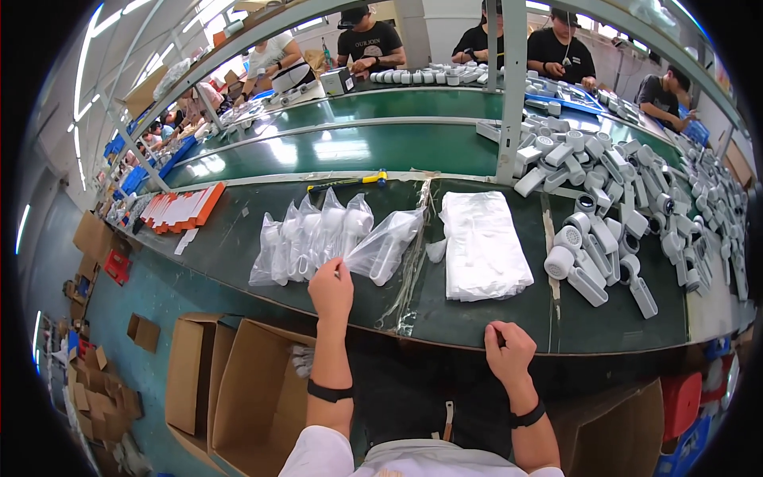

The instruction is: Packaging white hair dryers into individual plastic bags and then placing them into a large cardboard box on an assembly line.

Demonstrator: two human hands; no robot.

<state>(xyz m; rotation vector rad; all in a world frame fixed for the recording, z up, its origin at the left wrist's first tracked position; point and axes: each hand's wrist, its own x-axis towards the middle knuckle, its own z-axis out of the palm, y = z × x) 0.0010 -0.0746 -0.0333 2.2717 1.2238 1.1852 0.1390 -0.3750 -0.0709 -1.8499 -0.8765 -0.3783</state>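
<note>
My left hand (331, 288) is closed in a pinch on the mouth of a clear plastic bag (389, 245). Inside that bag lies a light grey long-handled plastic part, slanting on the dark green bench. Just left of it, several more bagged grey parts (298, 238) form a row, close behind my left fingers. My right hand (510, 350) is curled shut at the bench's front edge, with nothing visible in it. Beyond it rests a stack of flat white plastic bags (483, 246).
A heap of grey handled parts with round heads (620, 191) covers the bench's right side. A yellow-and-black hammer (350, 181) lies at the back, orange-and-white strips (184, 208) at left. Open cardboard boxes (258, 381) stand below. Co-workers (372, 44) sit across the green conveyor (350, 151).
</note>
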